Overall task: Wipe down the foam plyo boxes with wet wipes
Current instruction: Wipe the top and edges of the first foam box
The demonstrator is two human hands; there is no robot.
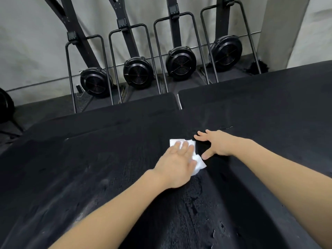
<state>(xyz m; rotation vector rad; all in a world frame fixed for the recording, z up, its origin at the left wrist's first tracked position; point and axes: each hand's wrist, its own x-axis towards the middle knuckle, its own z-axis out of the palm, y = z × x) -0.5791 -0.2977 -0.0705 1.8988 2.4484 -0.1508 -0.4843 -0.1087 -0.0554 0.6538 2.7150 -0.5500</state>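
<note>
**Flat hand pressing a wet wipe onto a black foam box**

We are looking down on a wide black foam plyo box [89, 186] that is filling the lower frame, its top shining with wet streaks and droplets toward us. Taking this box as our landmark: beyond its far edge, two more black boxes [251, 105] are sitting side by side with a narrow gap between them, and to its right a dark groove is running between it and a neighbouring black surface.

Further beyond the box, against a pale wall [32, 42], four black fan-wheel exercise machines [180, 62] are standing in a row on the dark floor, each with a thin metal frame around it.

Over the box, two bare forearms are reaching in from the near edge. Our left hand [177, 164] is lying flat near the box's right side, fingers straight and together, pressing down on the wipe; this grip is spread out, curled round nothing. Our right hand [214, 144] is resting just beyond the groove, fingers splayed and straight on the black surface, holding nothing.

The white wet wipe [198, 163] is lying on the box top by its right edge, partly covered by the left fingers, its corners showing beyond and beside them.
</note>
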